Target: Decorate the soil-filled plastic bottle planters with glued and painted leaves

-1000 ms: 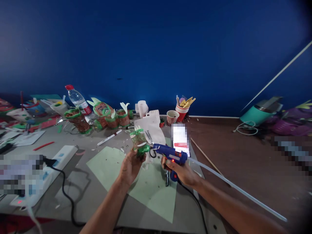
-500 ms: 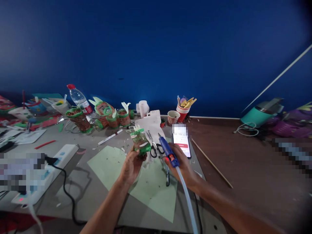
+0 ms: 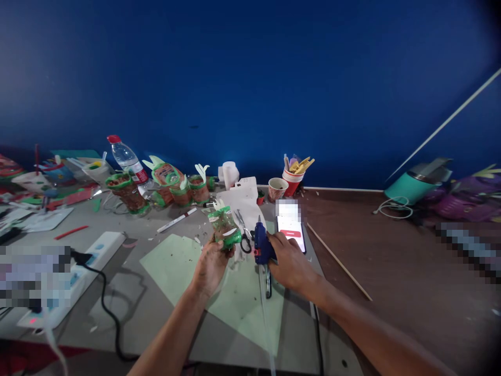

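- The left hand had its fingers closed around the base of a small green-and-clear plastic pot with brown contents, held above the grey table; the low grip apparently kept its upper part uncovered.
- The right hand gripped a dark-blue plastic glue gun, nozzle pointing away from the person, probably to keep the tip off both hands.
- The pot leaned slightly, green at rim and base, with white strips on top and a white curved piece on its side.
- Black-handled metal scissors lay between pot and gun.
- Pale-green paper lay underneath, likely shielding the tabletop.
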`<state>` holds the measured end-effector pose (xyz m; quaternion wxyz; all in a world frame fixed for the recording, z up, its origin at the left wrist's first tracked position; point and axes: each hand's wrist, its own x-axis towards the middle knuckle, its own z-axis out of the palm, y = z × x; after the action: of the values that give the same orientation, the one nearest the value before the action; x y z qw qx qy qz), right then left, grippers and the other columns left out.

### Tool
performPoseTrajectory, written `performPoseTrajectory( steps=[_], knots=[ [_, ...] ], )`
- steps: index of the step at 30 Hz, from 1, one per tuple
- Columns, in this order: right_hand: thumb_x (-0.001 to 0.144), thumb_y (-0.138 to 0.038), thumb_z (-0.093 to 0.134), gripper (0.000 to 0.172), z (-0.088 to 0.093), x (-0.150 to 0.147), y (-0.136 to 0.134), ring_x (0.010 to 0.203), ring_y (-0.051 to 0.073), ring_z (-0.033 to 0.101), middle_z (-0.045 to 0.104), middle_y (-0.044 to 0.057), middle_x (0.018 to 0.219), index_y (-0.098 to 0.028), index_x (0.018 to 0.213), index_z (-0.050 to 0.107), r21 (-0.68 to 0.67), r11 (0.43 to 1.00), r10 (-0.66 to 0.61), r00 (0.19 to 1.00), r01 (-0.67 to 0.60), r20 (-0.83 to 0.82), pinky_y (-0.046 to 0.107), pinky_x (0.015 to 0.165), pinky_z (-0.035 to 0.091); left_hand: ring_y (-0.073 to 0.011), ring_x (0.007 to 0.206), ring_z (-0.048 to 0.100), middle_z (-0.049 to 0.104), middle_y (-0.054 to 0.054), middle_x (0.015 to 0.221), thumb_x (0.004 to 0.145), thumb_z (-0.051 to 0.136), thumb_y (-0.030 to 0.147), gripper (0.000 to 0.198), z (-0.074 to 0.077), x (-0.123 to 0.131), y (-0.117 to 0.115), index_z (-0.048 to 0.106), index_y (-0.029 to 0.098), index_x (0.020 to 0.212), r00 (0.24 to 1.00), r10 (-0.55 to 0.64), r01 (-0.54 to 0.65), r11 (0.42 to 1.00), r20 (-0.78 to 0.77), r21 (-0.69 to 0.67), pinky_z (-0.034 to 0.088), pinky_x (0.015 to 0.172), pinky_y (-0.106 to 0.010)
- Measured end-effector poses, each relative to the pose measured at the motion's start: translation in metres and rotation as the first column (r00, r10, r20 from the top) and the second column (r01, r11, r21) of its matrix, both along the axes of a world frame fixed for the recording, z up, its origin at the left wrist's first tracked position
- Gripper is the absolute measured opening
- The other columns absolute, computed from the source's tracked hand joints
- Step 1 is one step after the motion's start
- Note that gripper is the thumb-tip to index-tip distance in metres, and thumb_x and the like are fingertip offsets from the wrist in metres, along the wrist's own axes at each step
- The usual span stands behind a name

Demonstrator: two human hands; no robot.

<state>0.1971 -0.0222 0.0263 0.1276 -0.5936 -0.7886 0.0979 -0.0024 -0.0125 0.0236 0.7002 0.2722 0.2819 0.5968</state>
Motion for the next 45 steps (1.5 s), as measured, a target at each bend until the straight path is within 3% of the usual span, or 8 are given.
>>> performPoseTrajectory(
  steps=[9, 14, 16, 19, 22, 27, 33, 45],
  knots=[
    [0.078, -0.020, 0.052, 0.049, -0.004, 0.003, 0.002, 0.105, 0.032, 0.055, 0.057, 0.018, 0.118, -0.010, 0.126, 0.052, -0.062, 0.998, 0.019, 0.998, -0.016, 0.061, 0.045, 0.093, 0.037, -0.0126, 0.074, 0.055, 0.065, -0.002, 0.097, 0.069, 0.065, 0.022, 0.029, -0.001, 0.001, 0.000, 0.067, 0.022, 0.097, 0.996, -0.007, 0.012, 0.998, -0.085, 0.055, 0.045, 0.063, -0.023],
    [0.078, -0.019, 0.054, 0.046, -0.003, 0.004, -0.003, 0.110, 0.033, 0.051, 0.055, 0.017, 0.121, -0.013, 0.124, 0.054, 0.153, 0.987, 0.049, 0.998, -0.044, -0.029, 0.049, 0.093, 0.038, -0.0129, 0.071, 0.054, 0.064, -0.002, 0.092, 0.067, 0.067, 0.025, 0.028, -0.001, 0.003, -0.001, 0.066, 0.021, 0.094, 0.990, 0.002, 0.005, 0.999, -0.142, 0.054, 0.042, 0.061, -0.024],
    [0.079, -0.018, 0.051, 0.042, -0.001, 0.002, -0.009, 0.111, 0.031, 0.050, 0.055, 0.016, 0.121, -0.014, 0.121, 0.054, 0.319, 0.941, 0.160, 0.979, -0.114, -0.122, 0.048, 0.093, 0.040, -0.0130, 0.070, 0.053, 0.064, -0.002, 0.089, 0.066, 0.067, 0.025, 0.028, -0.001, 0.004, -0.001, 0.066, 0.022, 0.094, 0.986, 0.013, -0.002, 0.998, -0.167, 0.063, 0.041, 0.061, -0.024],
    [0.080, -0.018, 0.051, 0.039, 0.001, -0.004, -0.019, 0.114, 0.030, 0.048, 0.056, 0.016, 0.122, -0.016, 0.119, 0.052, 0.532, 0.806, 0.402, 0.899, -0.260, -0.171, 0.048, 0.094, 0.040, -0.0127, 0.070, 0.051, 0.062, -0.001, 0.086, 0.067, 0.067, 0.024, 0.027, -0.001, 0.006, -0.002, 0.066, 0.020, 0.094, 0.980, 0.021, -0.005, 0.996, -0.197, 0.085, 0.040, 0.062, -0.024],
    [0.080, -0.021, 0.052, 0.042, 0.000, -0.009, -0.026, 0.120, 0.030, 0.044, 0.053, 0.016, 0.131, -0.017, 0.122, 0.049, 0.567, 0.734, 0.527, 0.840, -0.374, -0.129, 0.049, 0.096, 0.039, -0.0135, 0.071, 0.051, 0.062, -0.001, 0.083, 0.067, 0.067, 0.022, 0.027, -0.001, 0.007, -0.004, 0.066, 0.019, 0.093, 0.974, 0.021, -0.003, 0.997, -0.227, 0.078, 0.039, 0.063, -0.024],
    [0.081, -0.025, 0.052, 0.040, -0.006, -0.013, -0.027, 0.126, 0.030, 0.040, 0.050, 0.016, 0.138, -0.017, 0.120, 0.051, 0.528, 0.744, 0.541, 0.833, -0.410, -0.116, 0.050, 0.098, 0.038, -0.0174, 0.081, 0.057, 0.067, -0.004, 0.094, 0.064, 0.070, 0.018, 0.036, -0.006, 0.007, -0.004, 0.065, 0.019, 0.100, 0.962, 0.051, -0.035, 0.997, -0.270, 0.067, 0.042, 0.069, -0.024],
    [0.080, -0.025, 0.053, 0.039, -0.010, -0.011, -0.024, 0.126, 0.031, 0.039, 0.048, 0.015, 0.139, -0.017, 0.119, 0.052, 0.512, 0.757, 0.516, 0.852, -0.405, -0.089, 0.051, 0.098, 0.038, -0.0234, 0.108, 0.058, 0.066, -0.005, 0.115, 0.064, 0.072, 0.016, 0.050, -0.011, 0.008, -0.004, 0.062, 0.023, 0.112, 0.964, 0.033, -0.015, 0.997, -0.263, 0.070, 0.042, 0.091, -0.030],
    [0.084, -0.025, 0.053, 0.030, -0.006, -0.017, -0.025, 0.122, 0.032, 0.041, 0.050, 0.011, 0.139, -0.015, 0.111, 0.060, 0.485, 0.771, 0.456, 0.889, -0.414, 0.034, 0.050, 0.097, 0.037, -0.0218, 0.104, 0.060, 0.066, -0.004, 0.112, 0.064, 0.074, 0.017, 0.051, -0.009, 0.012, -0.006, 0.059, 0.025, 0.113, 0.944, 0.046, -0.032, 0.998, -0.328, 0.049, 0.045, 0.088, -0.029]
  ],
)
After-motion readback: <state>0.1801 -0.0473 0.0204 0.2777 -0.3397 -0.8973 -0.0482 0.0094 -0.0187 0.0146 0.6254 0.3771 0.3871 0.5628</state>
